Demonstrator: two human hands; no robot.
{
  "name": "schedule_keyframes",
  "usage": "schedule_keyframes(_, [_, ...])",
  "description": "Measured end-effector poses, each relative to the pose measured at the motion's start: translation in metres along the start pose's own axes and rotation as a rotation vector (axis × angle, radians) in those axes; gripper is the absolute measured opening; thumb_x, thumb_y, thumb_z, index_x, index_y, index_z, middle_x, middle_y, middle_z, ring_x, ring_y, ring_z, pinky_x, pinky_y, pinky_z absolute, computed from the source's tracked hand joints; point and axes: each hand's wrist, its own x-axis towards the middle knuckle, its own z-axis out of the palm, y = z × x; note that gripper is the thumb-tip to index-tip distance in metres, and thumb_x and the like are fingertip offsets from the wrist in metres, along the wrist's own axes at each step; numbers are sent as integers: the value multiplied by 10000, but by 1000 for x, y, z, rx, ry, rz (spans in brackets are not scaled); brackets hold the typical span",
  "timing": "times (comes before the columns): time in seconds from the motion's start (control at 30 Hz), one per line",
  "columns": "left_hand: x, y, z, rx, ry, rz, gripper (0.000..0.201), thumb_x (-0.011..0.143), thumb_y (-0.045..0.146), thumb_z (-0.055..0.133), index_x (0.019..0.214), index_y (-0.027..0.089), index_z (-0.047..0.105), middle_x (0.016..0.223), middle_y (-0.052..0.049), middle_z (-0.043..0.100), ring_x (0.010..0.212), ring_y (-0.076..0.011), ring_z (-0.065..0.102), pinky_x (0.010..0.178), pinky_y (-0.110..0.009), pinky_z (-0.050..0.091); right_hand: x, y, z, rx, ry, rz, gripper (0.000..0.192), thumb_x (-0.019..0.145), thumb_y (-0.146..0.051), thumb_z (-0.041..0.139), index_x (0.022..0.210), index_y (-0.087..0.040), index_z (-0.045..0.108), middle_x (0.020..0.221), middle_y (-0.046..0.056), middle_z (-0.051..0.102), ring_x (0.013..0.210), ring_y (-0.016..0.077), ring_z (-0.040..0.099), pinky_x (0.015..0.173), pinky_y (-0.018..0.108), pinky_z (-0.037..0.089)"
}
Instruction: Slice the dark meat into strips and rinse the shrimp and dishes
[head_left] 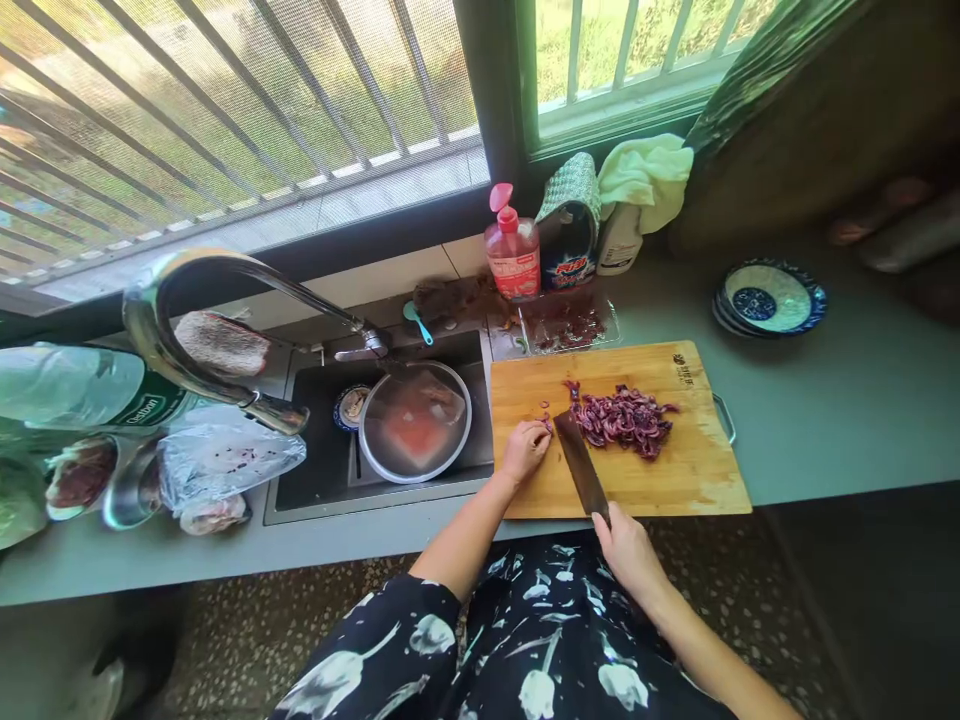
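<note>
My right hand (627, 545) grips the handle of a broad dark kitchen knife (580, 462), whose blade lies across a wooden cutting board (517, 385). To the right of the blade is a pile of thin purple-red slices (626, 422); I cannot tell what food they are. My left hand (526, 450) rests on the board left of the blade, fingers curled together. Small purple bits (546, 415) lie at its fingertips, and whatever is under the fingers is mostly hidden.
Left of the board, a sink (315, 470) holds a bowl of reddish water (415, 420) beneath a curved faucet (202, 262). Behind the board stand a clear tray (570, 325) and a pink pump bottle (514, 250). Stacked bowls (771, 298) sit right. Bagged food (229, 450) lies left.
</note>
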Motion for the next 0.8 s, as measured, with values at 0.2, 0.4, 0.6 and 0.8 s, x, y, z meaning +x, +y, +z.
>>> schedule_keyframes(0.2, [1, 6, -4, -35, 10, -10, 109, 758, 221, 531, 734, 203, 636, 864, -72, 636, 911, -171, 555, 869, -330, 417, 5, 14, -12, 143, 49, 17, 279, 853, -389, 323, 691, -191, 434, 598, 36, 560, 529, 136, 512, 522, 232, 326])
schedule_keyframes(0.4, [-1, 19, -18, -194, 186, -208, 149, 757, 281, 533, 809, 181, 631, 865, -53, 633, 794, -140, 583, 747, -270, 465, 3, 7, -21, 194, 54, -2, 269, 855, -394, 336, 735, -188, 461, 598, 17, 548, 549, 135, 514, 534, 227, 332])
schedule_keyframes(0.6, [19, 22, -50, -316, 379, -351, 231, 709, 329, 582, 841, 145, 626, 808, -46, 631, 723, -124, 574, 716, -253, 460, 27, -33, -7, 83, -109, -132, 203, 861, -293, 341, 821, -174, 501, 727, 47, 598, 674, 152, 572, 586, 232, 349])
schedule_keyframes(0.8, [66, 52, -61, -552, 243, -372, 267, 652, 325, 633, 831, 127, 629, 704, -21, 620, 599, -97, 558, 639, -246, 474, 45, -44, -4, -55, -66, 4, 174, 861, -278, 360, 844, -166, 492, 761, 75, 602, 650, 165, 586, 553, 243, 339])
